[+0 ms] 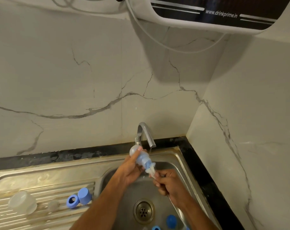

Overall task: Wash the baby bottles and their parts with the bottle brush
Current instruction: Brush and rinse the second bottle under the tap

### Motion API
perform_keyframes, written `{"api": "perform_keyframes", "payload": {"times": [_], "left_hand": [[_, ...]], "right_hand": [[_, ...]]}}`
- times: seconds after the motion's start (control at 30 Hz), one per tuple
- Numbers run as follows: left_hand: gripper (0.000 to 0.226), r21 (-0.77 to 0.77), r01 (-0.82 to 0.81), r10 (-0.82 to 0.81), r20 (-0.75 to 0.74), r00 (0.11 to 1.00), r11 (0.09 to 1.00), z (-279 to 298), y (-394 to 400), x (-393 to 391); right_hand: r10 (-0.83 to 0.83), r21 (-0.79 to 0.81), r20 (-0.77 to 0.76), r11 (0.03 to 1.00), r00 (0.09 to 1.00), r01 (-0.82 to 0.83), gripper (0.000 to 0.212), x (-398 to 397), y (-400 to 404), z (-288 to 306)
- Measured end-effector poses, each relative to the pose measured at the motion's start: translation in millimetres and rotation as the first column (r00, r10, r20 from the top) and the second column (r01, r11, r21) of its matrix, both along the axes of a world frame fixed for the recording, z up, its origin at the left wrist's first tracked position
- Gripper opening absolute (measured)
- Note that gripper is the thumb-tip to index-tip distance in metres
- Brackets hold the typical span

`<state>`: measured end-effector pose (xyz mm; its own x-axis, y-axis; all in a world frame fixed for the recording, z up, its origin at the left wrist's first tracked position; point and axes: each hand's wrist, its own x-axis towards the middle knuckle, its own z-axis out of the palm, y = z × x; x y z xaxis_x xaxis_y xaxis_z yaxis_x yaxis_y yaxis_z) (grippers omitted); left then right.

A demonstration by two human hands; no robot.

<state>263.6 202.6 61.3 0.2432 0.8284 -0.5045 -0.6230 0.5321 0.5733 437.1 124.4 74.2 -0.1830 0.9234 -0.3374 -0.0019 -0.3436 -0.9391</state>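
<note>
A: Stainless steel fills the lower part of the head view: a sink (177, 161) with a ribbed draining board on its left, set in a black counter (199, 163) against marble-patterned walls.

B: Where is the bottle?

A: Over the basin, just below the tap (145, 135). The left hand (130, 170) holds a clear baby bottle (141, 157) tilted, base up toward the tap and mouth angled down to the right, its fingers (137, 151) curled round the body. That tilt probably lets water drain into the basin.

B: And the brush?

A: White bristles of the bottle brush (150, 169) show at the bottle's mouth. The right hand (167, 181) grips the handle end, fingers closed round it, so the brush head can work inside the neck.

B: Is water running?

A: A thin trickle seems to hang from the spout; I cannot be sure.

B: What else is there?

A: On the draining board, well apart from the hands: a clear dome cap (22, 202), a pale teat (53, 205), a blue ring (72, 200) touching a blue cap (84, 195). I judge they are set aside there to drain. 2 or 3 more blue parts (171, 220) lie in the basin near the drain (143, 211), likely waiting to be washed. A water purifier (215, 12) hangs on the wall above.
</note>
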Motion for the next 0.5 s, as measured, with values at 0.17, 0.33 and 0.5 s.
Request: {"api": "perform_keyframes", "payload": {"times": [0.17, 0.33, 0.5], "left_hand": [[0.051, -0.046, 0.091, -0.098, -0.191, 0.977, 0.995, -8.8, 11.6, -15.5], [0.043, -0.118, 0.021, -0.03, -0.077, 0.997, 0.993, 0.6, 8.7, 0.7], [0.056, -0.158, -0.059, 0.061, 0.007, 0.998, 0.986, 1.8, 8.5, -6.3]], "right_hand": [[-0.003, 0.181, 0.481, 0.979, 0.877, -0.096, 0.029, 0.3, 4.0, -3.0], [0.019, 0.206, 0.56, 0.965, 0.828, -0.161, 0.029, -12.9, 7.4, -10.9], [0.14, 0.07, 0.183, 0.985, 0.973, -0.155, 0.019, 4.1, -7.6, -1.6]]}}
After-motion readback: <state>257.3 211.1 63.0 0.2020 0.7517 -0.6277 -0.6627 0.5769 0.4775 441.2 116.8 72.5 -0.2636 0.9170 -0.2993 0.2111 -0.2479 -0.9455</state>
